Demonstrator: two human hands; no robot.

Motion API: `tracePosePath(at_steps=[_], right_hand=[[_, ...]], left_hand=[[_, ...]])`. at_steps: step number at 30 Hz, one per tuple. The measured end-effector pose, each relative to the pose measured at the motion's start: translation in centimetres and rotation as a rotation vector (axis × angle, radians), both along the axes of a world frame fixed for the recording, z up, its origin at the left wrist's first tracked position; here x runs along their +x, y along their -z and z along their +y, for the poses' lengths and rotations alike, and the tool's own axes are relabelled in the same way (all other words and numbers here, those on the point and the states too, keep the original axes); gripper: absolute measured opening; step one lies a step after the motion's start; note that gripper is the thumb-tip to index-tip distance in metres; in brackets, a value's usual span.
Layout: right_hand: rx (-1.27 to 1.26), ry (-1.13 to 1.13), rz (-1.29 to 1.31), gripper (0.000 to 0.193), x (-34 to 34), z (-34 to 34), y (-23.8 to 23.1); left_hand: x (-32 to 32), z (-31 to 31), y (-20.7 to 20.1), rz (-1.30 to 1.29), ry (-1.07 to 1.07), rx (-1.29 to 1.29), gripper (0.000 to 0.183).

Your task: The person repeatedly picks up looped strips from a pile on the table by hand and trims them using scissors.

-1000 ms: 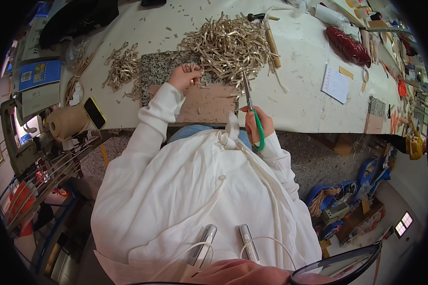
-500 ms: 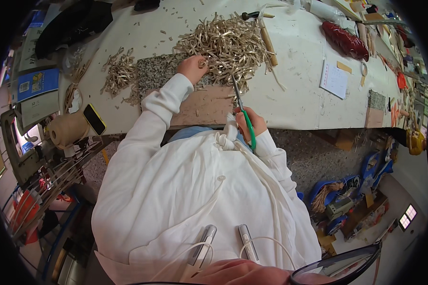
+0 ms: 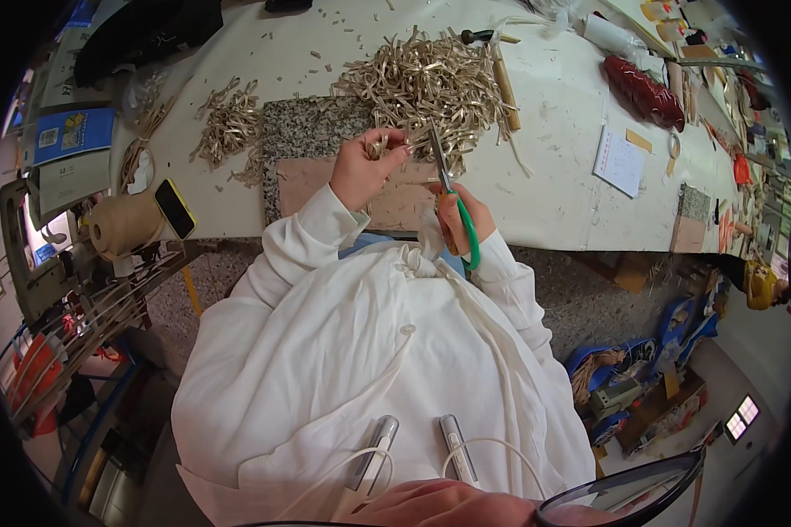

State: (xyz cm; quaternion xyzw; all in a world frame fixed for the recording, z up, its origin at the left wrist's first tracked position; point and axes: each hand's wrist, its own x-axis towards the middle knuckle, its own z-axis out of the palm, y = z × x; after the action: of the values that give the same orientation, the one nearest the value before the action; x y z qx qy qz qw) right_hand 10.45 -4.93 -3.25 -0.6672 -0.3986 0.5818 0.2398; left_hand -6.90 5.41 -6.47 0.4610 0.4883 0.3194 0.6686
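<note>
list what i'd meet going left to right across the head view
Blue printed booklet, yellow-edged smartphone, smaller pile of gold strips, left hand, green-handled scissors, white sheet of paper, small speckled slab.

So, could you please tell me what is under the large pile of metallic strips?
The near left part of the large pile lies over the speckled slab; pale tabletop shows beyond its far edge. What lies beneath the middle is hidden.
</note>
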Motion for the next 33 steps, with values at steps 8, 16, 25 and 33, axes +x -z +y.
tracePosePath(at_steps=[8,16,25,33], right_hand=[[0.085,0.038,-0.019,0.052,-0.1,-0.5,-0.1],[0.111,0.043,-0.012,0.049,0.1,-0.7,-0.8],[0.085,0.049,0.012,0.051,0.2,-1.2,-0.6],[0.068,-0.107,-0.067,0.050,0.0,-0.8,-1.1]], left_hand=[[-0.1,-0.5,-1.4,-0.015,0.103,-0.178,0.027],[-0.1,-0.2,-1.1,0.015,0.112,-0.186,0.029],[-0.3,0.7,-0.5,-0.522,-0.065,-0.601,0.019],[-0.2,0.3,-0.1,-0.676,-0.140,-0.659,0.022]])
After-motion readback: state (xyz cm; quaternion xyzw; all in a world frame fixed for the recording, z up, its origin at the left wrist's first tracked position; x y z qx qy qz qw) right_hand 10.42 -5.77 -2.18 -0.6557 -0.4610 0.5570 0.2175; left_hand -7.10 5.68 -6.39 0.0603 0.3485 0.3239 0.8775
